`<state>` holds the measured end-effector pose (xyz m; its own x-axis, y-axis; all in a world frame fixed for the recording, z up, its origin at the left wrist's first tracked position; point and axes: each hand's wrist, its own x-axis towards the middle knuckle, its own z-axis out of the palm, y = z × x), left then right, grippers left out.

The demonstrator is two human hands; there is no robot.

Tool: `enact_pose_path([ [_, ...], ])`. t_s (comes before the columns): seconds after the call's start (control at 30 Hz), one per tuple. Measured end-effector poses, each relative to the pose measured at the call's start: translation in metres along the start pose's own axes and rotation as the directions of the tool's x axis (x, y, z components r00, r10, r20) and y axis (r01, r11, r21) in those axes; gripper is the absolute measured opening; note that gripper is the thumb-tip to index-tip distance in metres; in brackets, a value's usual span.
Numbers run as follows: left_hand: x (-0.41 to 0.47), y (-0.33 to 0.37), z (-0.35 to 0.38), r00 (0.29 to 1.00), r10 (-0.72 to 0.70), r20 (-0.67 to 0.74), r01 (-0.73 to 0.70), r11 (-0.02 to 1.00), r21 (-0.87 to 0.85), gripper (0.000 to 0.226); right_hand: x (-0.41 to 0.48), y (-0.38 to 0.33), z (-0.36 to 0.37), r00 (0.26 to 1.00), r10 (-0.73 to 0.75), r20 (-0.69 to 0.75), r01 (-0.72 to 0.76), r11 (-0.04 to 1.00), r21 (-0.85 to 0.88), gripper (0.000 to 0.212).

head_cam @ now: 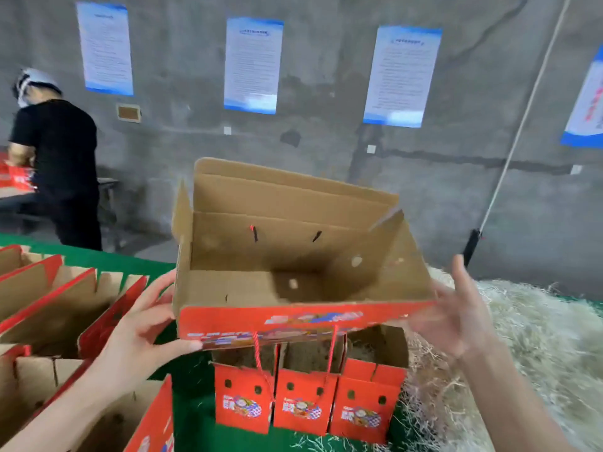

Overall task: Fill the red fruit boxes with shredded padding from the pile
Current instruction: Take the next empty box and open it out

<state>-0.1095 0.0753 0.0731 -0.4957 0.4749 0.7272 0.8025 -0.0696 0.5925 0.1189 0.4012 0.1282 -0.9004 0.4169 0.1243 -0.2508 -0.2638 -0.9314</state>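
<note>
At far left I saw open red boxes (49, 298) lined up on the green table (192, 419). My left hand (137, 334) gripped the lower left corner of the raised, open red fruit box (277, 324), above 3 small red boxes (305, 399). My right hand (456, 318), blurred with fingers spread, was at its right edge; I could not tell whether it touched. The shredded padding (538, 337) lay piled at right.

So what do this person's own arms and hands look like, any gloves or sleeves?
Both are bare. The left hand and right hand wear no gloves, and no ring, watch or bracelet shows. The left forearm and right forearm are uncovered right to the frame's edge, so no sleeve is visible. The right hand is blurred, so fine detail there is unclear.
</note>
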Motion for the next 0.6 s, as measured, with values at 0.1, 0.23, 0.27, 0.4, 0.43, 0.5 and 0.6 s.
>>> enact_pose_path([
  [0.1, -0.018, 0.019, 0.029, 0.966, 0.187, 0.176, -0.174, 0.981, -0.086, 0.016, -0.042, -0.009, -0.023, 0.985, 0.136, -0.103, -0.156, 0.963, -0.219, 0.071],
  [0.23, -0.059, 0.020, 0.060, 0.934, 0.112, 0.341, -0.041, 0.977, -0.209, 0.027, -0.084, 0.002, -0.039, 0.927, 0.138, -0.348, -0.316, 0.785, -0.532, 0.019],
  [0.27, -0.069, 0.017, 0.066, 0.919, 0.023, 0.393, 0.083, 0.965, -0.250, 0.033, -0.090, 0.006, -0.045, 0.904, 0.135, -0.406, -0.357, 0.761, -0.542, 0.013],
  [0.4, -0.119, -0.004, 0.083, 0.845, -0.273, 0.459, 0.392, 0.901, -0.186, 0.081, -0.111, 0.037, -0.057, 0.798, 0.173, -0.577, -0.520, 0.683, -0.513, 0.007],
  [0.43, -0.126, -0.004, 0.091, 0.799, -0.380, 0.466, 0.491, 0.860, -0.140, 0.077, -0.115, 0.049, -0.060, 0.793, 0.214, -0.571, -0.546, 0.665, -0.509, 0.007],
  [0.5, -0.134, -0.007, 0.106, 0.757, -0.511, 0.407, 0.511, 0.851, 0.120, 0.068, -0.119, 0.073, -0.067, 0.785, 0.295, -0.544, -0.595, 0.602, -0.532, 0.019],
  [0.6, -0.148, -0.024, 0.109, 0.774, -0.558, 0.299, 0.522, 0.830, 0.200, 0.066, -0.124, 0.106, -0.074, 0.754, 0.368, -0.544, -0.637, 0.612, -0.469, 0.020],
])
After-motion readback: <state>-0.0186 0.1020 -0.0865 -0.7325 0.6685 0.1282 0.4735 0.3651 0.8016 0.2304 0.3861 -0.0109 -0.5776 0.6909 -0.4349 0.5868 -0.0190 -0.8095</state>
